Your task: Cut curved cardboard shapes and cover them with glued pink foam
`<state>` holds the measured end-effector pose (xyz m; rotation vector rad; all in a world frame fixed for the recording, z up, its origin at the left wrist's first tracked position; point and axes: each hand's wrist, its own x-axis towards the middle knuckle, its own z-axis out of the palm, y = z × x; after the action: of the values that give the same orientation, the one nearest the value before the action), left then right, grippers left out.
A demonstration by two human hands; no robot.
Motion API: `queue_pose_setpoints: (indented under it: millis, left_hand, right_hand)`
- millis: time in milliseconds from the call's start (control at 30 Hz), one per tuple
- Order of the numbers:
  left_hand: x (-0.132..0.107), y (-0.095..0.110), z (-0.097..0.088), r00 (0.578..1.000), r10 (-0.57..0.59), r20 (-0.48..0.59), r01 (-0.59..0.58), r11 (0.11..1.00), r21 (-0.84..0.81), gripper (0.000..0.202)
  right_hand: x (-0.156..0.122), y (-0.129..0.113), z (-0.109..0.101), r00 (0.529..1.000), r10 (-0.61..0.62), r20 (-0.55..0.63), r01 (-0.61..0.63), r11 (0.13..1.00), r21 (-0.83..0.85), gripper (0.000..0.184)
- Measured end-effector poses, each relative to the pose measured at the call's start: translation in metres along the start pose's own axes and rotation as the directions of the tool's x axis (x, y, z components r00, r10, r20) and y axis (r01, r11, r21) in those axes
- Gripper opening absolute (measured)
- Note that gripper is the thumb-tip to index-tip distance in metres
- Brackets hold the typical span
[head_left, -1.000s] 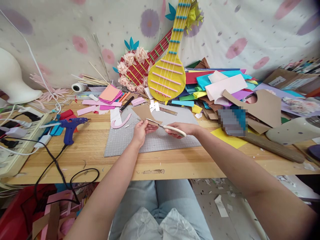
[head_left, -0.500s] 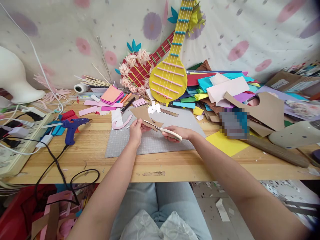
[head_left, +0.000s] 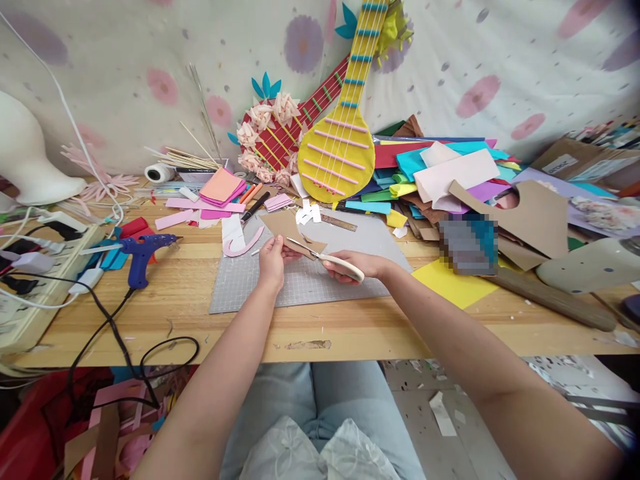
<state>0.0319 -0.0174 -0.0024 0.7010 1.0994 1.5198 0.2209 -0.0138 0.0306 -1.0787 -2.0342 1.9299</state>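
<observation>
My left hand (head_left: 273, 264) pinches the near left edge of a piece of brown cardboard (head_left: 283, 225) above the grey cutting mat (head_left: 240, 288). Closed around the cream handles of a pair of scissors (head_left: 345, 267) is my right hand (head_left: 357, 261). The blades point left and lie across the cardboard, close to my left fingers. A narrow curled strip stands up beside the blades. Behind the cardboard, white paper scraps (head_left: 309, 212) and a metal ruler (head_left: 339, 222) rest on the mat. A pink curved strip (head_left: 245, 244) lies at its left.
A blue glue gun (head_left: 143, 253) and a power strip (head_left: 55, 287) with cables occupy the left. Yellow (head_left: 337, 157) and red (head_left: 273, 143) paper instruments lean at the back. Coloured sheets (head_left: 450, 167), cut cardboard (head_left: 535, 217) and a yellow sheet (head_left: 450, 283) lie to the right.
The view has shifted very slightly. Both hands, the scissors and the cardboard stay in nearly the same place.
</observation>
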Motion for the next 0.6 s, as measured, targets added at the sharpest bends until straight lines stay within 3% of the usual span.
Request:
queue_pose_setpoints:
  millis: [333, 600]
  left_hand:
    - [-0.0008, -0.0011, 0.003, 0.994, -0.066, -0.09, 0.068, 0.998, 0.015, 0.023]
    - [0.001, -0.0022, 0.0041, 0.989, -0.091, -0.119, 0.093, 0.996, 0.004, 0.021]
  right_hand:
    - [0.0023, 0.0035, -0.0066, 0.997, 0.0, 0.078, 0.004, 0.999, -0.053, 0.047]
    - [0.0053, 0.0041, -0.0093, 0.996, 0.043, 0.075, -0.04, 0.998, -0.045, 0.048]
